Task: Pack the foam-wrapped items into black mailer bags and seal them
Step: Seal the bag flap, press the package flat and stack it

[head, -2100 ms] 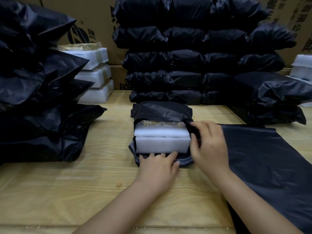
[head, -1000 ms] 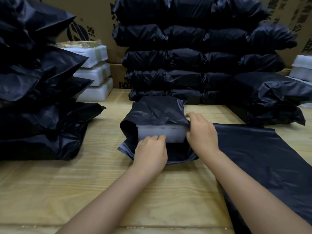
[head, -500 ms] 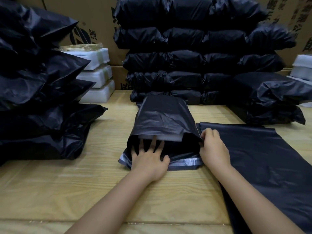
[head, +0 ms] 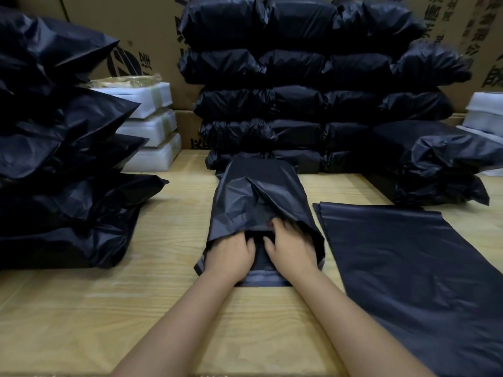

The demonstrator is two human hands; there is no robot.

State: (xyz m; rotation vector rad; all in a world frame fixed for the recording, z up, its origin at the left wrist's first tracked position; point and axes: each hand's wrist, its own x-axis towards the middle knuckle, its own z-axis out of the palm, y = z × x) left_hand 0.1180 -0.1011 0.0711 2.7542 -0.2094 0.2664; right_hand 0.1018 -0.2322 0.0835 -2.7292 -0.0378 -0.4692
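A black mailer bag point(head: 258, 194) lies lengthwise on the wooden table point(head: 152, 300), its mouth toward me. Both my hands reach into that mouth. My left hand point(head: 231, 254) lies flat, its fingertips hidden under the bag's upper lip. My right hand point(head: 291, 248) is beside it with its fingers spread, pushing inward. The foam-wrapped item is hidden inside the bag, which bulges at its far half. The grey adhesive strip of the bag's lower flap point(head: 261, 278) shows under my wrists.
Flat empty mailer bags point(head: 408, 268) lie to the right. Packed black bags are stacked at the back point(head: 313, 77) and heaped at the left point(head: 54, 159). White foam-wrapped items stand at back left point(head: 152, 131) and far right point(head: 484, 110). Cardboard boxes point(head: 109, 23) stand behind.
The white foam item has slid fully into the bag and out of sight. My right hand left the bag's side edge and joined the left inside the mouth.
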